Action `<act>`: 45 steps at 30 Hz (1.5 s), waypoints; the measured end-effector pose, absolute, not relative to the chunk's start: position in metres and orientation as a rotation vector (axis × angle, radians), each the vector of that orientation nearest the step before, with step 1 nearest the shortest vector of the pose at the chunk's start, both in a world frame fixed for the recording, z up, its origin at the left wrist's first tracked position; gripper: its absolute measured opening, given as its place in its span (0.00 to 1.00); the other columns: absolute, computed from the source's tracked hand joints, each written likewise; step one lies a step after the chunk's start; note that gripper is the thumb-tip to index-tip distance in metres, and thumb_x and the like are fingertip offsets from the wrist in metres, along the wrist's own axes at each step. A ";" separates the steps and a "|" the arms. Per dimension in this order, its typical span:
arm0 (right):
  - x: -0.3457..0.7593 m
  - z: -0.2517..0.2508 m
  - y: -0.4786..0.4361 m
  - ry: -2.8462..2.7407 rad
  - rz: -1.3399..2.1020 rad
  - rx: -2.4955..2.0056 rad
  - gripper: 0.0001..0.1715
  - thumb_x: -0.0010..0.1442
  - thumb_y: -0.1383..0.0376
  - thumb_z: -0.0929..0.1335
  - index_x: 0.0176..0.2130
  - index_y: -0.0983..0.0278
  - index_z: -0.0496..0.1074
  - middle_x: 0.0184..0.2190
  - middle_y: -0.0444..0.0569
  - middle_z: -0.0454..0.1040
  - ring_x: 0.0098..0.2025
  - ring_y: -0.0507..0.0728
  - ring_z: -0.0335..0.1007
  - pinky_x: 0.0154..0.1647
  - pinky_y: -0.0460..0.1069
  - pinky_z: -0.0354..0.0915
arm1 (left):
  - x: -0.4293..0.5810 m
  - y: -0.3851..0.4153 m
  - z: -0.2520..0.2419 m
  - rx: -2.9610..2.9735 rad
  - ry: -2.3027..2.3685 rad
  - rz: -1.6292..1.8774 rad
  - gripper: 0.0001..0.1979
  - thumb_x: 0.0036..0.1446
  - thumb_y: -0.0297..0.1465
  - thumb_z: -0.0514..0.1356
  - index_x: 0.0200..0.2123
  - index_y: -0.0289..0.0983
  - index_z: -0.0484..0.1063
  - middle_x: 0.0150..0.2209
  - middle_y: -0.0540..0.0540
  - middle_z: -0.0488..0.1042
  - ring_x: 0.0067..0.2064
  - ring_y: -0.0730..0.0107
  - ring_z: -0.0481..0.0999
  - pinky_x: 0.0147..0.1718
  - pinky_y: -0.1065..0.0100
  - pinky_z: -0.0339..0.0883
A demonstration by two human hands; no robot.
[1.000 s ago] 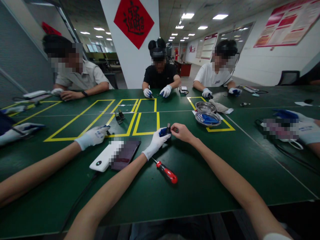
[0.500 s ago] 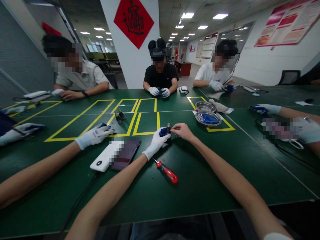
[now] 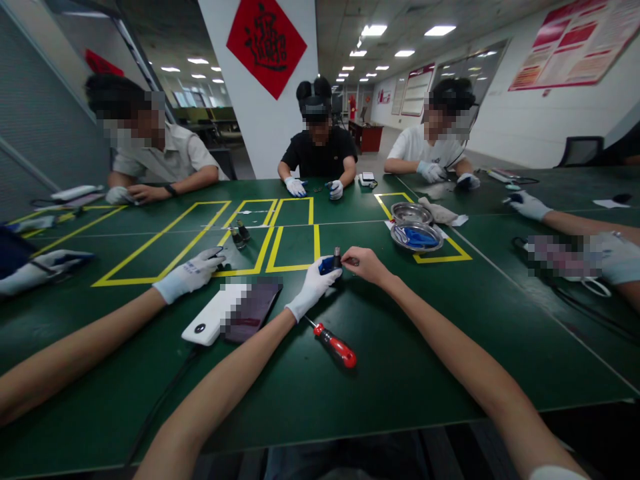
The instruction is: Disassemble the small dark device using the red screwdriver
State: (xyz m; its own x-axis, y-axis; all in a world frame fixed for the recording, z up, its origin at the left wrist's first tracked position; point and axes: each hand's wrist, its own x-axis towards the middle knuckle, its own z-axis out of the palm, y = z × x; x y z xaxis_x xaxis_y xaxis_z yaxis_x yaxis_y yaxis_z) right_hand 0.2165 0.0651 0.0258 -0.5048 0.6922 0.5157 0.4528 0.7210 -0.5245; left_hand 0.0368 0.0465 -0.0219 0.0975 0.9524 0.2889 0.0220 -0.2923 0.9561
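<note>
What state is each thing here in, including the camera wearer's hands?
Left hand: gloved, closed around the dark part.
Dark part: held, metal end up.
Right hand: bare, fingertips drawn together beside the part; whether they hold anything is unclear.
Screwdriver: lying on the table, unheld.
White box: lying flat, cable attached.
Near bowl: upright, blue cloth inside.
Ceiling light: lit.

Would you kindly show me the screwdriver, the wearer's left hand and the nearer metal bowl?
Screwdriver (image 3: 335, 345): head view, on the handle.
Wearer's left hand (image 3: 317, 280): head view, on the gloved back.
Nearer metal bowl (image 3: 417, 250): head view, on the near wall.
</note>
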 end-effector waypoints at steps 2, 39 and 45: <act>0.217 0.028 0.064 -2.214 0.407 -0.854 0.06 0.54 0.70 0.67 0.34 0.66 0.74 0.33 0.49 0.74 0.32 0.52 0.70 0.36 0.46 0.66 | 0.037 0.047 -0.022 1.485 1.020 1.315 0.23 0.45 0.33 0.66 0.46 0.33 0.70 0.44 0.41 0.75 0.43 0.63 0.75 0.49 0.59 0.66; 0.220 0.030 0.071 -2.133 0.784 -0.943 0.04 0.53 0.68 0.69 0.33 0.68 0.73 0.28 0.47 0.75 0.30 0.52 0.70 0.35 0.48 0.66 | 0.039 0.046 -0.020 1.544 1.027 1.258 0.23 0.47 0.35 0.65 0.48 0.34 0.71 0.45 0.41 0.76 0.45 0.61 0.75 0.50 0.58 0.65; 0.219 0.029 0.070 -2.164 0.627 -0.904 0.04 0.55 0.70 0.68 0.34 0.67 0.73 0.32 0.48 0.74 0.32 0.52 0.69 0.36 0.47 0.66 | 0.038 0.047 -0.021 1.537 1.015 1.284 0.22 0.49 0.36 0.64 0.48 0.34 0.71 0.45 0.40 0.75 0.44 0.62 0.75 0.50 0.58 0.65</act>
State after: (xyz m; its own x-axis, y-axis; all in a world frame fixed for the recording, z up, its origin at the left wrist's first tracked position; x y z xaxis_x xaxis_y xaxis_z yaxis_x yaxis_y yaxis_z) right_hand 0.2192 0.0696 0.0295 -0.5121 0.7520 0.4150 0.4135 0.6393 -0.6483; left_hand 0.0382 0.0474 -0.0207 0.1366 0.9494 0.2829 0.0561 -0.2925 0.9546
